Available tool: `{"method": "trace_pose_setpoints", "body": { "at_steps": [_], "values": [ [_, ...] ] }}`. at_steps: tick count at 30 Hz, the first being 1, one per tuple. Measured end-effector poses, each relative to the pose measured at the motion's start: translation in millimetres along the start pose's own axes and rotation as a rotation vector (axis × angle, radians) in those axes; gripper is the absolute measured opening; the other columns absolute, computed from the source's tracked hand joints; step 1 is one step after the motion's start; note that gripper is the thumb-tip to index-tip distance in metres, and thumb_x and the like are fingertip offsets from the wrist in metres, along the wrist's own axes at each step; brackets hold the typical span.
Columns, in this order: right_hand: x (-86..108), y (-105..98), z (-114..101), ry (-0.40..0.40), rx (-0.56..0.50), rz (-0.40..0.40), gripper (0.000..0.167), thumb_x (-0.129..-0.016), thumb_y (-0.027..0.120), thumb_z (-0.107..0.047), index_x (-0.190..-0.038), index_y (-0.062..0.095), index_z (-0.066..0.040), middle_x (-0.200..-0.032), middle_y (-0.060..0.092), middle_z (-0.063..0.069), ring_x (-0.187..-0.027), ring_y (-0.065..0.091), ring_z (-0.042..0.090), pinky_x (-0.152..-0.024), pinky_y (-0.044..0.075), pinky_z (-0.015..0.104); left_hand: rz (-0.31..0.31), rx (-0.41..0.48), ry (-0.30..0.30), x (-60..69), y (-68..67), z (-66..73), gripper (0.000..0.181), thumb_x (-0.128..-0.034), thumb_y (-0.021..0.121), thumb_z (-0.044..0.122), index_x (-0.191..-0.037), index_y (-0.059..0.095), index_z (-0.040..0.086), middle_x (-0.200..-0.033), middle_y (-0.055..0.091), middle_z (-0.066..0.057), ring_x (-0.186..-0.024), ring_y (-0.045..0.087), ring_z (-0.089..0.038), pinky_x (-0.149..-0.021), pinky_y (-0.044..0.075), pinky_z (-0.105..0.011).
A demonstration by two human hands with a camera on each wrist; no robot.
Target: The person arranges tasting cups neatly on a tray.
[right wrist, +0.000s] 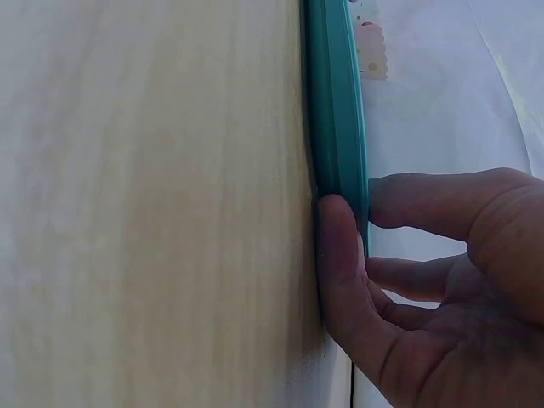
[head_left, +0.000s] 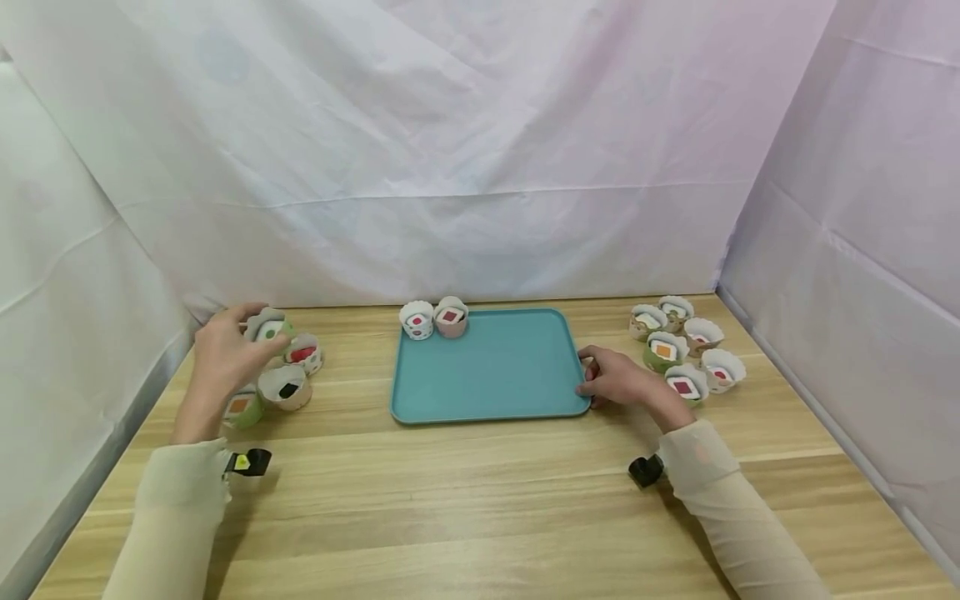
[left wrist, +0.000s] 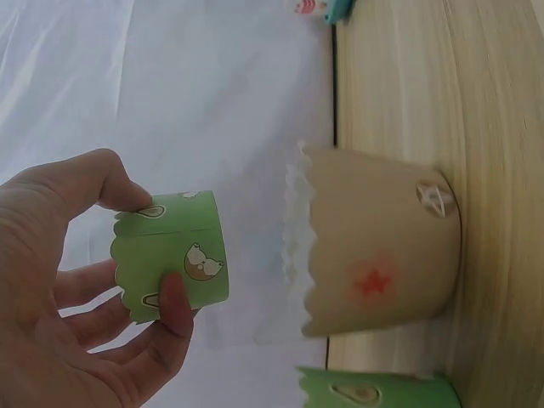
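At the left, my left hand [head_left: 225,354] pinches a green paper baking cup [head_left: 272,327] between thumb and fingers, raised off the table. The cup holds a white piece with a green dot; in the left wrist view the green cup [left wrist: 174,255] lies sideways to the camera. Below it stand a tan cup [head_left: 294,398] with a dark piece, a green cup [head_left: 243,410] with an orange-marked piece, and a white dotted cup [head_left: 311,360] with a red piece. My right hand [head_left: 618,377] grips the right edge of the blue-green tray [head_left: 487,375], thumb [right wrist: 338,242] against its rim.
A white dotted cup [head_left: 417,323] and a pink cup [head_left: 452,321] stand side by side at the tray's back left corner. Right of my right hand is a cluster of several filled paper cups, including a green cup [head_left: 662,357]. White cloth [head_left: 465,242] hangs behind the table.
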State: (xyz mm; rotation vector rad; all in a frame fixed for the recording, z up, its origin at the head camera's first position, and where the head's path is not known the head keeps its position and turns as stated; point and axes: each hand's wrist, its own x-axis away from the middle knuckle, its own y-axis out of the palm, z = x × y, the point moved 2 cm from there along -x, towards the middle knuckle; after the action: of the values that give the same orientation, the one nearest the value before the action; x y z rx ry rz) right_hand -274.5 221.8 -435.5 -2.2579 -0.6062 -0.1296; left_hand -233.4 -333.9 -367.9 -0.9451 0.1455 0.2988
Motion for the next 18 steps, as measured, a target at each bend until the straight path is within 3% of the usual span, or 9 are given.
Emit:
{"method": "trace_pose_setpoints", "body": {
  "at_steps": [7,14,18],
  "values": [
    [-0.3,0.2,-0.3,0.012,-0.004,0.004,0.071,-0.096,0.070,-0.010,-0.153,0.033,0.009,-0.099,0.060,0.015,-0.069,0.066,0.018,-0.069,0.063,0.032,0.005,0.038,0.077,4.6,9.9,20.7,0.058,-0.0864,0.073,0.022,-0.140,0.060,0.003,-0.120,0.065,-0.028,-0.109,0.059,-0.042,-0.066,0.045,-0.030],
    [1.5,1.0,-3.2,-0.008,-0.009,-0.006,0.071,-0.096,0.071,-0.010,-0.152,0.033,0.011,-0.100,0.059,0.016,-0.071,0.064,0.019,-0.069,0.064,0.034,-0.003,0.001,0.154,8.7,21.7,34.4,0.053,-0.0854,0.075,0.024,-0.134,0.063,0.007,-0.108,0.068,-0.025,-0.077,0.055,-0.031,-0.053,0.044,-0.028],
    [0.6,0.9,-3.1,-0.001,-0.008,-0.004,0.071,-0.096,0.070,-0.010,-0.153,0.032,0.010,-0.100,0.059,0.016,-0.071,0.065,0.019,-0.069,0.064,0.034,-0.012,0.009,0.186,9.5,29.6,40.6,0.055,-0.0842,0.075,0.024,-0.135,0.064,0.006,-0.107,0.069,-0.026,-0.073,0.053,-0.029,-0.054,0.043,-0.028]
  ]
}}
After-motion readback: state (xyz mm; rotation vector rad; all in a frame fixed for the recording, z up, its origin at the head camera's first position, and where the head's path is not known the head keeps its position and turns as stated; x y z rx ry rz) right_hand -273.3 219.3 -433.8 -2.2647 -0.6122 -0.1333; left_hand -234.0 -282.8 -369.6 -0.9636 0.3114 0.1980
